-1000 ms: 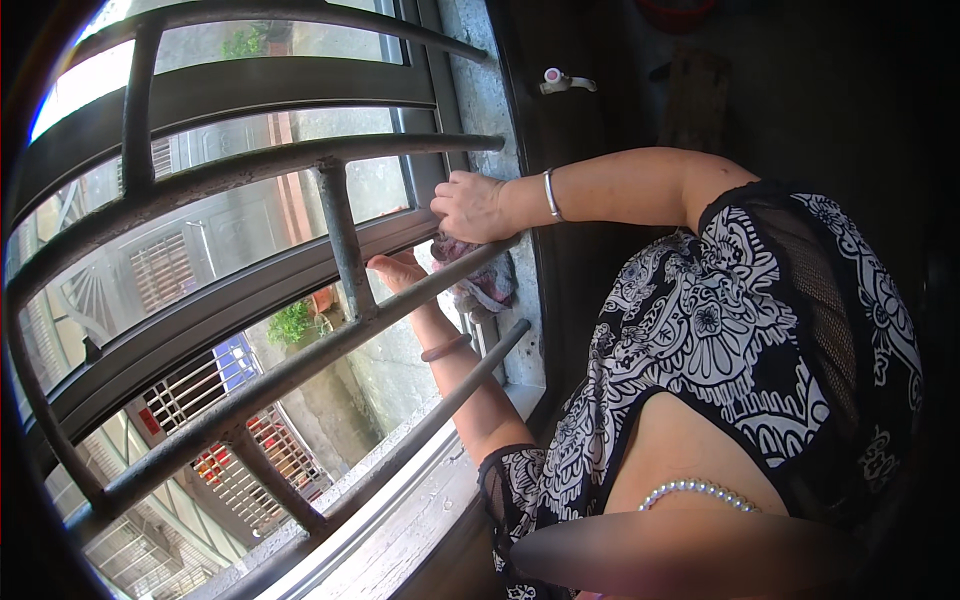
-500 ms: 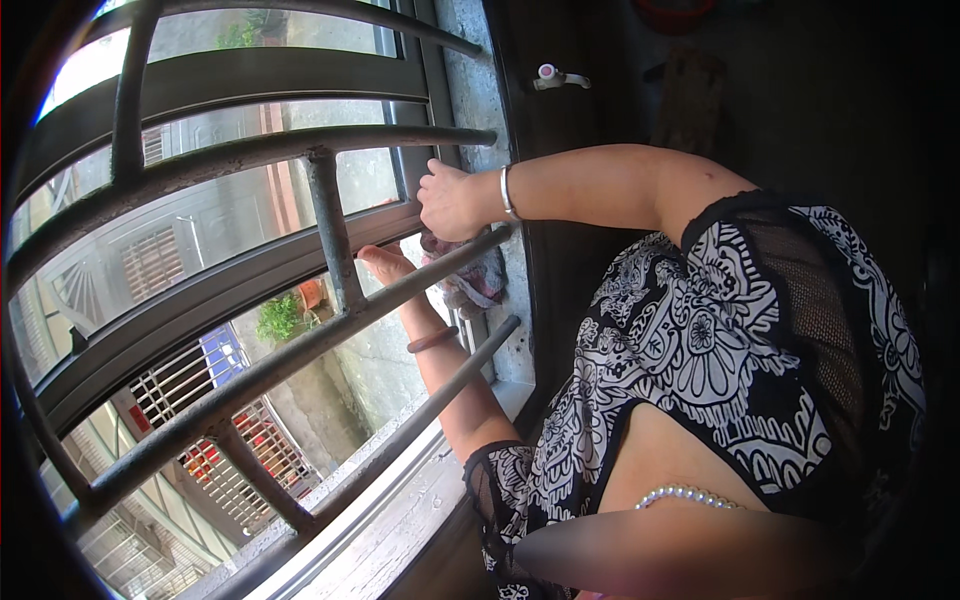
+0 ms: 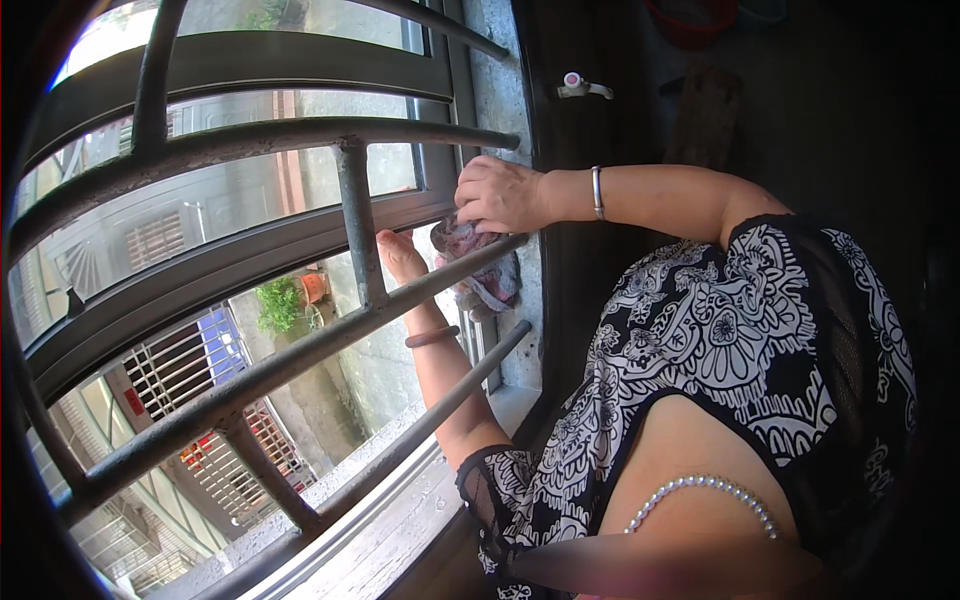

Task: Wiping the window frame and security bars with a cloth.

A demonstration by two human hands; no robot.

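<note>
Behind window bar [image 3: 430, 288]: crumpled grey-pink cloth [image 3: 490, 286], right fingers [image 3: 474, 197] gripping it; state of left fingers [image 3: 388, 245] unclear.

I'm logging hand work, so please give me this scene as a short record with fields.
Left hand: beyond the bars, fingertips by the window frame
Right hand: on the cloth; grip unclear
Cloth: bunched, partly behind a bar
Wrists: brownish bangle left, silver bracelet right
Inside: white tap
Outside: potted plant
</note>
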